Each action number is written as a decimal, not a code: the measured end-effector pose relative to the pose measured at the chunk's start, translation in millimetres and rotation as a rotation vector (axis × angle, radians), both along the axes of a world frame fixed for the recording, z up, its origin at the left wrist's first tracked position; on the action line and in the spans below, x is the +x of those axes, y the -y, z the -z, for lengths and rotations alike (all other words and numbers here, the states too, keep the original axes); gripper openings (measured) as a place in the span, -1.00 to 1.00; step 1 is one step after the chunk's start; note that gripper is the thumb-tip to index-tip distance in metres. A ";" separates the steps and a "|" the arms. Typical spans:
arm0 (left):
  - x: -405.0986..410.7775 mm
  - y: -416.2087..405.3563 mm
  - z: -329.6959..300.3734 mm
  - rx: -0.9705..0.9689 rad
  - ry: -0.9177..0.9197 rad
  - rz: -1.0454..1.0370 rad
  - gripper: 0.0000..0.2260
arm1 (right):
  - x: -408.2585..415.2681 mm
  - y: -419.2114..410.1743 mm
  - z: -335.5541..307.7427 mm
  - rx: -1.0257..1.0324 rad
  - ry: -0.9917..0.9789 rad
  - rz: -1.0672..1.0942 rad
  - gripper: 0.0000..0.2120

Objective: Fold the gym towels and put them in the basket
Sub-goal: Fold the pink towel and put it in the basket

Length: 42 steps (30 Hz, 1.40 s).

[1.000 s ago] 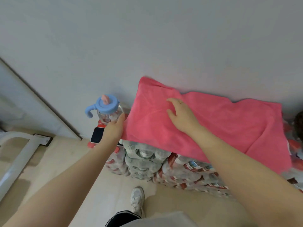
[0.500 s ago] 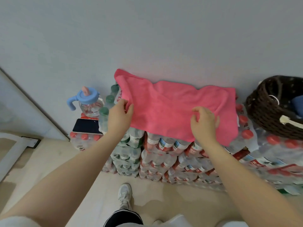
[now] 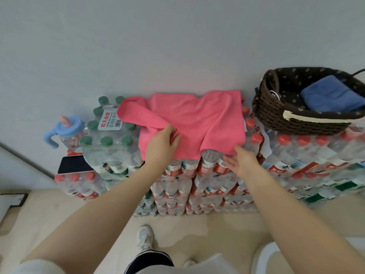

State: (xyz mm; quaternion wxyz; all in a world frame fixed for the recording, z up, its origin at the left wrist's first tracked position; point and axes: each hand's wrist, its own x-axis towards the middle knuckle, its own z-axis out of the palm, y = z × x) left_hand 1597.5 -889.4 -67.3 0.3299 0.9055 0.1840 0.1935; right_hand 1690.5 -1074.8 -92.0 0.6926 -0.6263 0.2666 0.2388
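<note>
A blue-lidded cup (image 3: pixel 66 129) and a dark phone (image 3: pixel 74 165) sit at the far left on stacked water-bottle packs (image 3: pixel 177 186). The left hand (image 3: pixel 161 146) pinches a fold of the pink towel (image 3: pixel 193 123) spread on those packs. The right hand (image 3: pixel 240 162) hangs relaxed with fingers loose just below the towel's hem. Rightmost, the dark woven basket (image 3: pixel 276 117) holds a folded blue towel (image 3: pixel 331 96).

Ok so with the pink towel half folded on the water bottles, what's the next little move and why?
Probably carry the fold across: the left hand pinches the pink towel at its front left, which lies rumpled, while the right hand is open just under its front right edge. Then smooth it flat.
</note>
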 end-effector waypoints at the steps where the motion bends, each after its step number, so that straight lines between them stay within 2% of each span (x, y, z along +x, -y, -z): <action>1: 0.6 1.6 0.8 -0.006 -0.006 0.011 -0.85 | -2.5 1.4 -0.9 0.128 -0.022 0.077 -0.68; 3: 3.0 3.2 2.4 -0.003 -0.018 0.061 -0.85 | -5.5 6.3 0.1 0.234 -0.018 0.193 -0.74; 5: 5.4 5.5 5.1 0.031 -0.028 0.142 -0.84 | -8.0 7.6 -0.1 0.238 0.026 0.254 -0.91; 7: 7.7 9.1 8.7 0.032 -0.011 0.189 -0.82 | -11.1 6.7 -4.1 0.062 0.199 0.202 -0.87; 11: 14.7 16.6 7.6 0.004 0.059 0.203 -0.82 | -16.7 -4.3 -26.5 -0.557 0.855 -0.205 -0.95; 12: 16.9 17.6 6.2 0.006 0.071 0.202 -0.82 | -15.7 -10.0 -31.0 -0.631 0.968 -0.290 -0.92; 14: 20.6 18.0 2.2 -0.034 0.093 0.184 -0.83 | -14.3 -24.6 -38.3 -0.685 1.074 -0.374 -0.86; 23: 17.3 2.2 -10.2 -0.328 0.019 0.170 -0.87 | -27.7 -76.2 -39.7 -0.651 1.123 -0.548 -0.75; 27: 13.5 -2.6 -6.1 -0.559 0.022 0.152 -0.88 | -33.6 -83.3 -37.7 -0.691 1.160 -0.611 -0.77; 34: 6.4 -0.4 -9.1 -0.733 0.066 0.087 -0.81 | -41.1 -87.2 -40.1 -0.702 1.195 -0.593 -0.96; 42: 2.9 4.8 -12.8 -0.793 0.074 0.051 -0.84 | -41.8 -84.7 -41.2 -0.712 1.166 -0.612 -0.90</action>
